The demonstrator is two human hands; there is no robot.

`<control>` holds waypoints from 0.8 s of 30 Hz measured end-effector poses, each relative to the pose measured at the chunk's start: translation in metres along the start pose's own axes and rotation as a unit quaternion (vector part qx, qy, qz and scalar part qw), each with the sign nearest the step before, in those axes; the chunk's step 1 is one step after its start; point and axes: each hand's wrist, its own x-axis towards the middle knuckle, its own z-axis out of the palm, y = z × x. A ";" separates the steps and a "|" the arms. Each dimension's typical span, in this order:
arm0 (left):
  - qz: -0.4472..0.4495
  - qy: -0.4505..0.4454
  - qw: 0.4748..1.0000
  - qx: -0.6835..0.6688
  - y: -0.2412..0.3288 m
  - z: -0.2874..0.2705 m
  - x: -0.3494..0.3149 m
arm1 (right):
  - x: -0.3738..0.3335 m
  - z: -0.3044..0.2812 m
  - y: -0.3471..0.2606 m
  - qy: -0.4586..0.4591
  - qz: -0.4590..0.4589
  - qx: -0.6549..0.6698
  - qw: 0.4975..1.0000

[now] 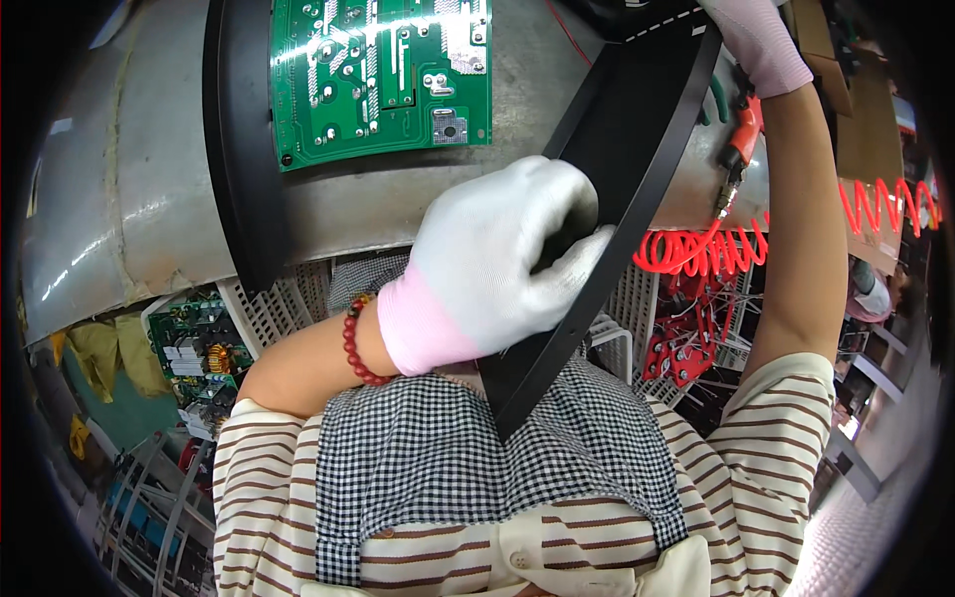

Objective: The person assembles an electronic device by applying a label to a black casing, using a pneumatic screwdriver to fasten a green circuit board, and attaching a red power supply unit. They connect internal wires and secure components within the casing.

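Note:
A long black channel-shaped panel with raised side edges slants from the upper right down to my apron. My left hand, in a white glove with a pink cuff, is closed over its near part, fingers curled and thumb against the inside of the panel. At the panel's far end, by its right edge, is my right hand, also gloved; its fingers run out of the picture. Beyond my left hand a green circuit board lies solder side up. Left of the board stands another black panel.
A metal worktable curves across the view. To the right hang a red air tool and a coiled red hose. Below the table edge are white baskets, one with red parts, and populated circuit boards at the left.

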 end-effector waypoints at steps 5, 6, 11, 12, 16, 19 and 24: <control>-0.031 0.046 0.996 -0.067 -0.006 0.008 -0.007 | -0.014 -0.003 -0.018 -0.001 -0.022 -0.027 0.999; -0.083 0.045 0.988 -0.119 -0.004 0.008 -0.009 | -0.007 0.006 -0.017 0.007 -0.011 -0.014 1.000; -0.211 -0.058 0.933 -0.285 0.003 0.001 0.002 | -0.008 -0.013 0.010 0.030 0.002 -0.101 0.994; -0.199 -0.020 0.942 -0.269 -0.002 -0.003 -0.004 | 0.009 0.007 0.005 0.021 -0.037 -0.095 0.995; -0.123 -0.070 0.981 -0.131 -0.003 -0.025 -0.012 | -0.009 -0.009 0.000 -0.107 -0.020 -0.010 0.994; -0.246 -0.035 0.956 -0.153 0.022 -0.049 -0.006 | -0.029 -0.017 -0.002 -0.178 0.067 0.164 0.968; -0.193 -0.067 0.974 -0.099 0.026 -0.033 0.047 | -0.064 -0.001 -0.008 -0.090 0.070 0.313 0.943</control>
